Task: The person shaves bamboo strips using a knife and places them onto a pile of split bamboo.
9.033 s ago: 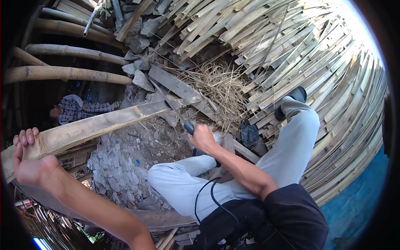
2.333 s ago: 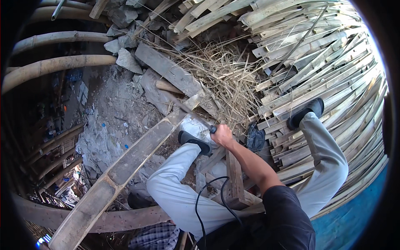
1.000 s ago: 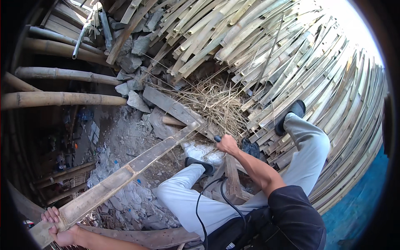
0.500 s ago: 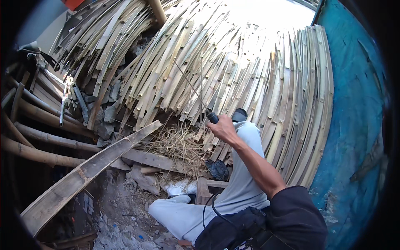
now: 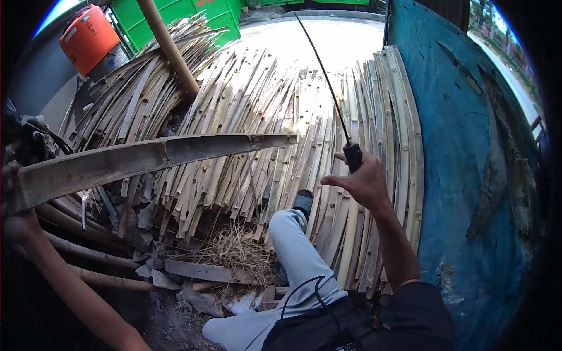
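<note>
My left hand (image 5: 20,225), dim at the left rim, grips the near end of a long split bamboo piece (image 5: 117,165). The bamboo is raised, hollow face toward me, its narrow end reaching the middle of the view. In my right hand (image 5: 369,181) is the black handle of a long thin blade (image 5: 335,93), which points up and away. Thumb and forefinger stick out from that handle, while the other fingers close round it. The blade stands apart from the bamboo, to the right of its tip.
Many bamboo strips (image 5: 222,111) lie side by side ahead. A blue-green panel (image 5: 451,146) stands at right. A bamboo pole (image 5: 167,47) leans at upper left, near an orange tank (image 5: 88,38). Straw shavings (image 5: 237,251) and rubble lie before my bent leg (image 5: 301,245).
The view has tilted up and turned. My left hand has come into view with the bamboo, now lifted nearly level. My right hand has swung the blade rightward and loosened its thumb and forefinger.
</note>
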Motion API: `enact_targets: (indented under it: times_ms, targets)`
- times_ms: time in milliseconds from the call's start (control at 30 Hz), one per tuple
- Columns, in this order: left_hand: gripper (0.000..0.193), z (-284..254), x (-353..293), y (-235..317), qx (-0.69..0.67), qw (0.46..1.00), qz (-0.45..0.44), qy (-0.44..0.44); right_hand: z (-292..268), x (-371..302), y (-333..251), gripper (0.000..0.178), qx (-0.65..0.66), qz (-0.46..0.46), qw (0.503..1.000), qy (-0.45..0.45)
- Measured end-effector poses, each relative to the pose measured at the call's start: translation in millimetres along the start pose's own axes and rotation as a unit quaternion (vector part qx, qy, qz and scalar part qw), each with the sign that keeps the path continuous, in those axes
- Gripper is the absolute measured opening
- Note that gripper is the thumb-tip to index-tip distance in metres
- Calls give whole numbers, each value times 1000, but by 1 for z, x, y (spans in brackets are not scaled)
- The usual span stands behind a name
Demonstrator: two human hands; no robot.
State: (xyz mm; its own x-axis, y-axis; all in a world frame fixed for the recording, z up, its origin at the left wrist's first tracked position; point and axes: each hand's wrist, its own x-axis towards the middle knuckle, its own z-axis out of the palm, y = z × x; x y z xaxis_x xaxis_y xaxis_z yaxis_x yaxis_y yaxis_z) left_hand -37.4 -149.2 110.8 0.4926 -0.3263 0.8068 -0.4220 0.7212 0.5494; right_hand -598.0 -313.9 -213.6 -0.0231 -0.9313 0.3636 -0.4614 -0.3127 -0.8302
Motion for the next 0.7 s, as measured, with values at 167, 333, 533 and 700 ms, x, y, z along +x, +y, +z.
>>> enact_targets:
  times_ms: [167,333,533,700]
  targets:
    - [45,83,1,-48,-254,941,-108,-194,-12,7,-18,89,-16,-30,997,-66]
    - [42,141,-17,-98,-344,904,-210,-138,18,-1,-6,84,15,-160,981,-105]
    - [33,172,-32,-141,-386,858,-284,-184,39,-30,-7,67,77,-81,958,-264]
    - [45,172,-28,-168,-429,801,-274,-315,69,-43,8,36,90,-104,964,-229]
